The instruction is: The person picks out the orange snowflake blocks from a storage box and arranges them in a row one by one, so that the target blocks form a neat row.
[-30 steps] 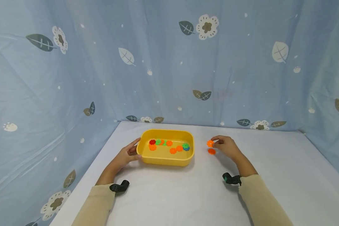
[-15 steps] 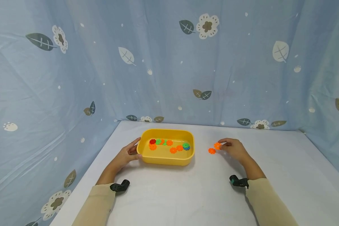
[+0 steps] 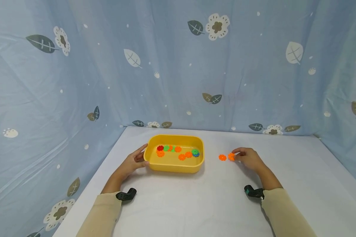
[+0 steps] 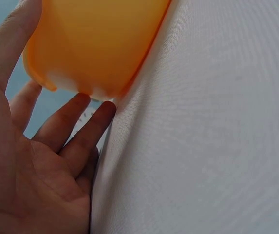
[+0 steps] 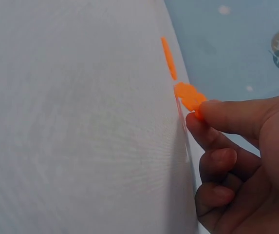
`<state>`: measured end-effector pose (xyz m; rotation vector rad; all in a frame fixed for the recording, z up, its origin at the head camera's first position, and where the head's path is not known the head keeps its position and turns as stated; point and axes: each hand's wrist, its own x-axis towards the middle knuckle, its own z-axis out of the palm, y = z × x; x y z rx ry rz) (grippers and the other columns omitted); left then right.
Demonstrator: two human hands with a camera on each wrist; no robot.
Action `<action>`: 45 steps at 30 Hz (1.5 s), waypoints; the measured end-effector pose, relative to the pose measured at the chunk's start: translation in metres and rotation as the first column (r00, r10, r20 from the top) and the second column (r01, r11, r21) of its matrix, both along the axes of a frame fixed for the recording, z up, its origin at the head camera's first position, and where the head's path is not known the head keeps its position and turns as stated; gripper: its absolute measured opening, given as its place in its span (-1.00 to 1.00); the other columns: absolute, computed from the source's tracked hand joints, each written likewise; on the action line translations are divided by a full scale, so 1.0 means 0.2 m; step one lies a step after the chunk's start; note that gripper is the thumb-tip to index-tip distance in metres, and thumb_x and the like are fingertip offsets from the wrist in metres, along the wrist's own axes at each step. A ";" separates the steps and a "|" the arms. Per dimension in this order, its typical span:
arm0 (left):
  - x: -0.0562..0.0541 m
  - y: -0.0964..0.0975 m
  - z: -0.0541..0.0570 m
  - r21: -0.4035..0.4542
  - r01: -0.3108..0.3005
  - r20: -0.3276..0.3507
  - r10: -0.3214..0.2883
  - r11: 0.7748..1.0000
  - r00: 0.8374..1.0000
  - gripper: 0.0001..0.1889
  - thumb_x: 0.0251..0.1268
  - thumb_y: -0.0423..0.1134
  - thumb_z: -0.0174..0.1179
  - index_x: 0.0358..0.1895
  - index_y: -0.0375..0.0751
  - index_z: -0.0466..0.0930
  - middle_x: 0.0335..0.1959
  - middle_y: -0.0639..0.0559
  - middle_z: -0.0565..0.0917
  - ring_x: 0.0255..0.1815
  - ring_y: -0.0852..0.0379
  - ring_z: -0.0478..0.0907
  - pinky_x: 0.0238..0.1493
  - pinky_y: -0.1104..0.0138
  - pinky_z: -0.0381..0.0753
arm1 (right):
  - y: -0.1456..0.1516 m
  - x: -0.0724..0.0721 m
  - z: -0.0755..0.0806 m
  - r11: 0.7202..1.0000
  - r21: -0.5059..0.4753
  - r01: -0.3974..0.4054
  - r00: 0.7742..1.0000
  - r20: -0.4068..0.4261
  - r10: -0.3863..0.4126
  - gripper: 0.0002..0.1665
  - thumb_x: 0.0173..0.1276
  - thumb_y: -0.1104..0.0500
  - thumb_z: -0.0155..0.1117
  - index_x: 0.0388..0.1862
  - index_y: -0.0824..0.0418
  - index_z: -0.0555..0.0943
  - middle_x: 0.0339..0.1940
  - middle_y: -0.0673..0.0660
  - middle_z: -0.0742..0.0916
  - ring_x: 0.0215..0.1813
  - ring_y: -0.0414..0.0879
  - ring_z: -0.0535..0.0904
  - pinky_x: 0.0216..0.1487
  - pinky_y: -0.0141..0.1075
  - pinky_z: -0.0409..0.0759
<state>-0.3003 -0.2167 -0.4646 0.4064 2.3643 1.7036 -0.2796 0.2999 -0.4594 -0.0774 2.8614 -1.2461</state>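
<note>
My left hand [image 3: 133, 162] holds the left end of a yellow plastic tub [image 3: 173, 169]. In the left wrist view its thumb lies along one side of the tub [image 4: 100, 39] and fingertips touch the end wall. Inside the tub are several flower-shaped plastic discs in red, orange, green and blue. Right of the tub, my right hand [image 3: 249, 158] pinches an orange flower-shaped disc [image 3: 231, 156] between thumb and index finger, tilted close to the table. Another orange disc [image 3: 222, 157] lies flat just left of it. The right wrist view shows the pinched disc [image 5: 189, 96] at the fingertips.
A white cloth [image 3: 184, 204] covers the table. Blue patterned fabric [image 3: 172, 65] hangs behind it and along both sides. Each wrist wears a small black camera, such as the one on the right wrist [image 3: 253, 192].
My right hand has moved right and a little nearer with the pinched orange disc, away from above the disc lying on the table. The left hand and tub have stayed in place.
</note>
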 end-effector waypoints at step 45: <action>0.00 -0.01 0.00 0.007 0.015 0.000 -0.015 1.000 1.000 -0.11 0.20 -0.21 0.39 0.55 0.18 0.07 0.43 -0.19 0.30 0.40 -0.17 0.28 0.38 -0.09 0.14 | -0.04 -0.02 0.02 0.986 0.163 -0.024 0.999 0.039 0.018 -0.75 0.30 0.24 0.27 -0.07 0.31 0.68 -0.20 0.14 0.68 -0.13 0.07 0.52 -0.09 -0.07 0.54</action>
